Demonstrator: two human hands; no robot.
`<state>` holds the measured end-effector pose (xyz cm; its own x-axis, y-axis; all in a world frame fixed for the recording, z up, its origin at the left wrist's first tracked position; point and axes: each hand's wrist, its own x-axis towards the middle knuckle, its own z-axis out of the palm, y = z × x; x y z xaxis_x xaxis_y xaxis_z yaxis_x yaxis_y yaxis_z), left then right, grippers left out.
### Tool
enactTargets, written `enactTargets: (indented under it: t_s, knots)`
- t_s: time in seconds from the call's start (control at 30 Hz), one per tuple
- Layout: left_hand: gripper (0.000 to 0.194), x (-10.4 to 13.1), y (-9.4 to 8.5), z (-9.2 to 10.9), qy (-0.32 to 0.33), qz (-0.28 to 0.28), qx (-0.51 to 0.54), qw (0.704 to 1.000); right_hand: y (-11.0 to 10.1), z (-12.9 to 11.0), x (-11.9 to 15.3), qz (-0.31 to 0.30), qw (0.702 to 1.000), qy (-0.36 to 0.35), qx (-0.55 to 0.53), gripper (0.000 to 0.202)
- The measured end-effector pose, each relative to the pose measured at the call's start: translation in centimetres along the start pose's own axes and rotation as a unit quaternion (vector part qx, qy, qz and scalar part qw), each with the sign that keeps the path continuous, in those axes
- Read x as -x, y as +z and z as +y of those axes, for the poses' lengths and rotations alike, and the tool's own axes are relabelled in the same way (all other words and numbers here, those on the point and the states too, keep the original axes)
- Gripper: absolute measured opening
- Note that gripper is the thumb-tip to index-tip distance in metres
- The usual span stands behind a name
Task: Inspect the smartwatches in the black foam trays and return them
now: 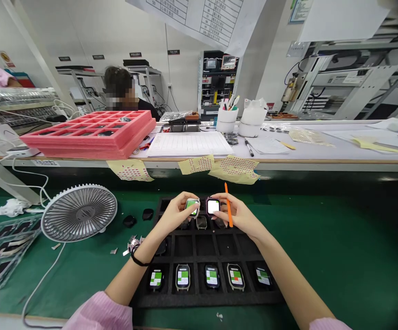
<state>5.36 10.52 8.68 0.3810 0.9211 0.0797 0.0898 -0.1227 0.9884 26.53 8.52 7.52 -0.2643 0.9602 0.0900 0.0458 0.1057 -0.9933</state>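
My left hand (179,211) is closed on a silver smartwatch (192,207) with a green and white lit screen, its thumb on the glass. In my right hand (237,214) is a dark purple smartwatch (213,206) with a white lit screen. An orange stick (228,205) also sits between the fingers of that hand. Both watches are held over the back of a black compartment tray (206,300). Several watches with lit screens lie in its front row, among them a silver-framed watch (235,277). Behind, a dark-screened watch (201,222) lies partly under my hands.
A grey fan (79,213) stands left of the tray, near two small black pieces (129,221). A clear tray (4,250) lies at far left. On the raised shelf are a pink foam tray (92,137), paper sheets (190,144) and a pen cup (227,120). A person (126,91) sits beyond.
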Motion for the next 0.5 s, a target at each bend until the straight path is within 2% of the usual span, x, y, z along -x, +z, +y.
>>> enactTargets:
  t_s: [0.1,0.23,0.37,0.5]
  knots:
    - [0.036,-0.03,0.01,0.17,-0.016,0.012,-0.006,1.000,0.19,-0.21,0.04,0.006,1.000,0.009,0.010,0.039]
    - [0.038,0.05,0.04,0.26,-0.024,0.005,-0.002,1.000,0.30,-0.15,-0.08,0.045,0.999,0.005,-0.017,0.030]
    - [0.037,0.24,-0.06,0.03,0.013,-0.044,0.005,0.999,0.22,0.02,-0.15,0.095,0.995,0.011,-0.034,0.031]
    - [0.042,0.41,-0.24,-0.19,0.041,-0.089,-0.006,0.995,0.11,0.02,-0.16,0.110,0.993,0.012,-0.039,0.031]
